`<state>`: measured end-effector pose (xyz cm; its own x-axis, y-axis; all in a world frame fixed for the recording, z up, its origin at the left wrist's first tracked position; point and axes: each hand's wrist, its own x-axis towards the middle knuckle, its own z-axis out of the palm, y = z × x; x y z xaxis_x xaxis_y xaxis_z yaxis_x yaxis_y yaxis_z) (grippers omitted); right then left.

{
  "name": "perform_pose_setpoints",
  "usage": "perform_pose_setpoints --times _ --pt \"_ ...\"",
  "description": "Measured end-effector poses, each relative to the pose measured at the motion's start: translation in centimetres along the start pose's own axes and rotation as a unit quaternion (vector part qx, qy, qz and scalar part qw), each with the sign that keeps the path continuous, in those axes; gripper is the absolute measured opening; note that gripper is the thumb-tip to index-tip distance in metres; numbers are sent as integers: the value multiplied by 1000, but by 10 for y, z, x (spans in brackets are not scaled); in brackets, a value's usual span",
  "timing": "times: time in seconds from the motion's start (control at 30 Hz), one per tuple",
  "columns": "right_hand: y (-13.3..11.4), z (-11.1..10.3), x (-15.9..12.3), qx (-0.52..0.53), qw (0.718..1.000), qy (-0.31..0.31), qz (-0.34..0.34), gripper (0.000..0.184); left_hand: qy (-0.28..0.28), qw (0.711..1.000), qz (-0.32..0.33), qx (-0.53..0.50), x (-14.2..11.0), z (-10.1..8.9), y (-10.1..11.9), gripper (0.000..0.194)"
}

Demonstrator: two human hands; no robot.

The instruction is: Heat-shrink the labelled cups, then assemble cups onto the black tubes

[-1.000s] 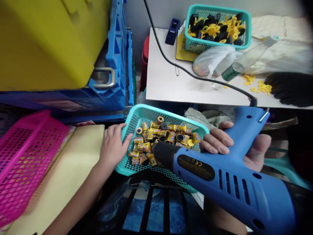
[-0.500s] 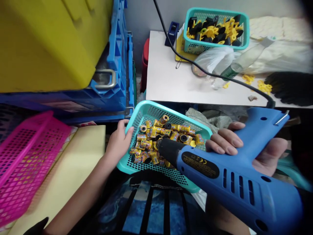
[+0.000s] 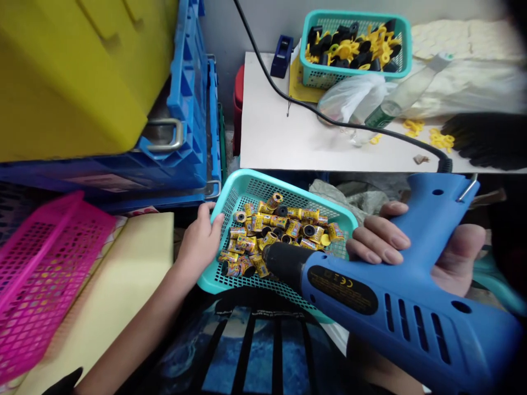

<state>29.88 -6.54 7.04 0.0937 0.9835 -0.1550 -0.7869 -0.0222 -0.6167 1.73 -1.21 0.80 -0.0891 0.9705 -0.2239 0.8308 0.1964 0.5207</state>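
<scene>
A turquoise plastic basket (image 3: 242,184) sits at my lap, tilted a little. Inside lie several small yellow-printed cylinders (image 3: 257,222) with black ends. My left hand (image 3: 201,236) grips the basket's left rim, thumb over the edge and fingers partly hidden outside. In my right hand (image 3: 381,236) is a blue heat gun (image 3: 370,296), fingers wrapped round its handle. Its black nozzle (image 3: 286,260) points left over the lower part of the basket, close above the cylinders and hiding some of them.
A white table (image 3: 280,137) ahead bears another turquoise basket (image 3: 325,77) of black and yellow parts, a bottle (image 3: 407,96) and a tape dispenser (image 3: 282,55). The heat gun's cord (image 3: 267,74) crosses above it. Blue crates (image 3: 189,109) and a pink basket (image 3: 49,263) stand left.
The heat gun's nozzle has shifted slightly down over the cylinders, uncovering some in the middle. My left hand stays on the rim. The view has moved slightly.
</scene>
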Motion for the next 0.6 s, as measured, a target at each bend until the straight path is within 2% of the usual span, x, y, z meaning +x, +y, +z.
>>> perform_pose_setpoints --times 0.37,0.43,0.6 --pt "3 6 -7 -18 999 -40 -4 52 -7 999 5 36 2 -4 6 39" --pt "0 10 -11 -39 999 -15 -27 53 -12 999 5 42 2 -6 8 40" --pt "-7 18 -20 -73 988 101 -95 60 -8 999 -1 49 -4 -15 11 41"
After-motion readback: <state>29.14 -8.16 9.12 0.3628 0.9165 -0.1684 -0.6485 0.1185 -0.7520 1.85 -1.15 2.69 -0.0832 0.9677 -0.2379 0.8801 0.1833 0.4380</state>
